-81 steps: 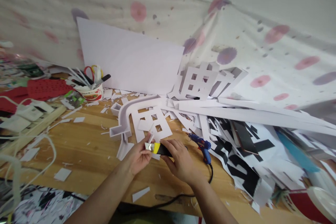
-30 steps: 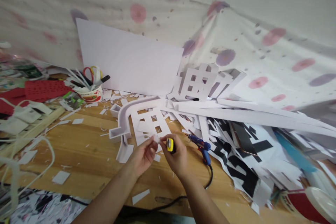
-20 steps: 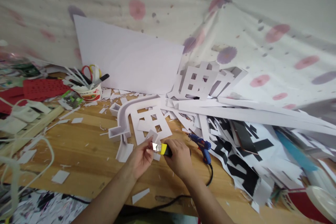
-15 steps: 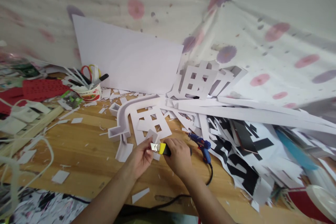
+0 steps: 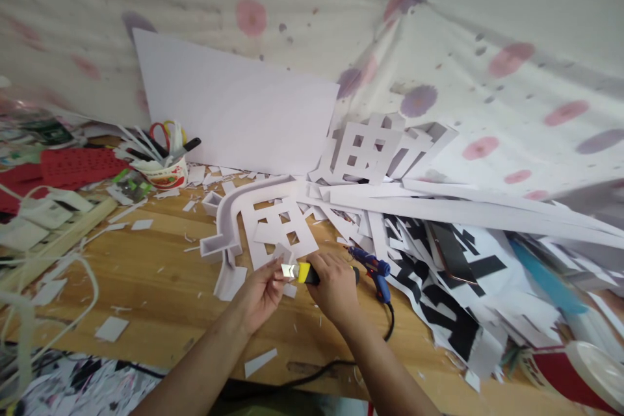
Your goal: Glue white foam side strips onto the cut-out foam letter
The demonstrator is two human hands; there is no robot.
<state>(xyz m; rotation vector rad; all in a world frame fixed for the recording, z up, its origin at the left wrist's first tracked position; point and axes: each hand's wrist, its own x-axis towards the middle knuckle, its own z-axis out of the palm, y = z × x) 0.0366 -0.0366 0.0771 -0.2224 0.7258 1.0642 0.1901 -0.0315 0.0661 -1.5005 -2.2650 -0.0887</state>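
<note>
My right hand [image 5: 334, 286] is wrapped round a yellow and black utility knife [image 5: 303, 273], its short blade pointing left. Between the thumb and fingers of my left hand [image 5: 263, 292] is a small white piece of board [image 5: 283, 252], close to the blade tip. Whether the blade touches it I cannot tell. Just beyond both hands lies a flat white cut-out character [image 5: 260, 229] with square openings. A curved white strip [image 5: 227, 214] stands on edge along its left and far side. To the right of my right hand rests a blue glue gun [image 5: 373, 268].
Wooden table [image 5: 160, 292] with scattered white scraps. At the back left stands a paper tub [image 5: 168, 175] of scissors and tools; a white board [image 5: 234, 104] leans behind. On the right lie long white strips [image 5: 439, 207], printed sheets, a phone [image 5: 449, 252] and a red-white tub [image 5: 570, 374].
The knife and my right hand have shifted very slightly to the right. The small white piece in my left hand is tilted a little differently. Nothing else has visibly moved.
</note>
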